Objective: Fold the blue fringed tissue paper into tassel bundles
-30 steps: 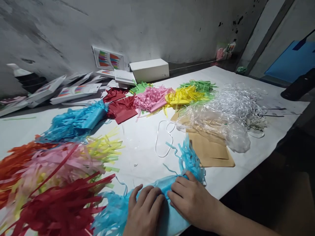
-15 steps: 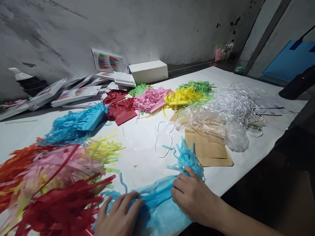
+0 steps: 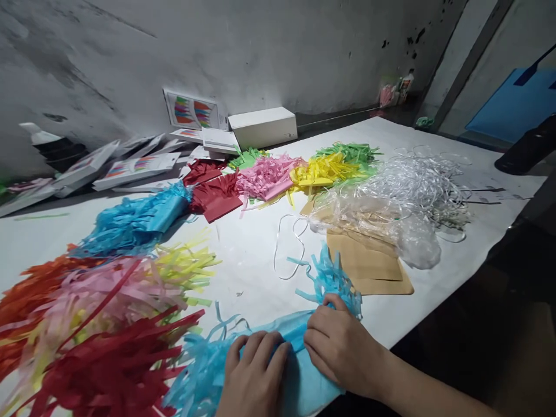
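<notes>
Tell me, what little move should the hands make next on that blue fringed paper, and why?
Probably roll or gather the light blue fringed tissue paper a bit tighter along its uncut middle. The left hand and the right hand press flat on that smooth middle strip, side by side. The cut fringes spread loose at both ends, so the middle looks only partly gathered.

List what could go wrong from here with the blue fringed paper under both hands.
1. Both the left hand and the right hand press flat on the blue tissue sheet; thin paper like this might tear or crumple if pushed hard.
2. Its cut fringe sticks up loose by the right fingers and could snag or rip off.
3. The red fringe pile lies close on the left; strips may tangle with the blue ones.
</notes>
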